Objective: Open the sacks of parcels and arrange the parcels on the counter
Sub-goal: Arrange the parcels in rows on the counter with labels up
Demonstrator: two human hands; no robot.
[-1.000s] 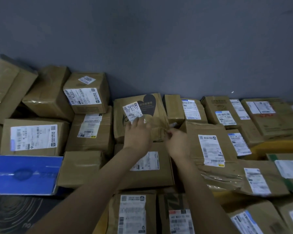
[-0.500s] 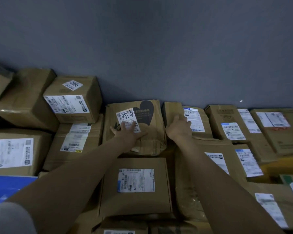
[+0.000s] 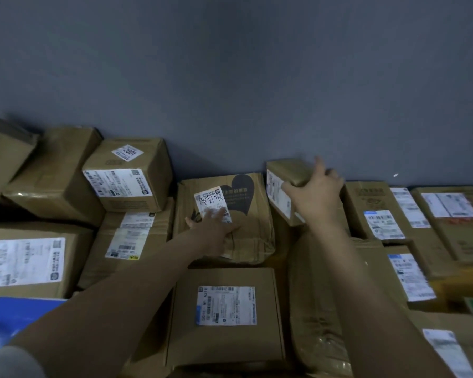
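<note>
A brown paper-wrapped parcel with a black heart print (image 3: 246, 192) leans at the back against the wall. My left hand (image 3: 216, 227) lies flat on its front, fingers straight over its white label. To its right, a small brown box (image 3: 281, 184) is tilted up off the pile, and my right hand (image 3: 316, 192) grips its top right corner, thumb on the near face and fingers over the top. A flat brown box with a white label (image 3: 224, 309) lies just in front of the heart parcel.
Brown cardboard parcels crowd the counter on all sides: a box marked 2001 (image 3: 126, 173) stacked at back left, labelled boxes (image 3: 380, 211) at right, a crumpled taped parcel (image 3: 314, 296) under my right arm. A blue box (image 3: 8, 315) lies at near left. A grey wall (image 3: 230, 77) stands behind.
My right hand has taken hold of the small box and tipped it up and toward the right. My left hand stays flat on the heart parcel. The view has shifted closer.
</note>
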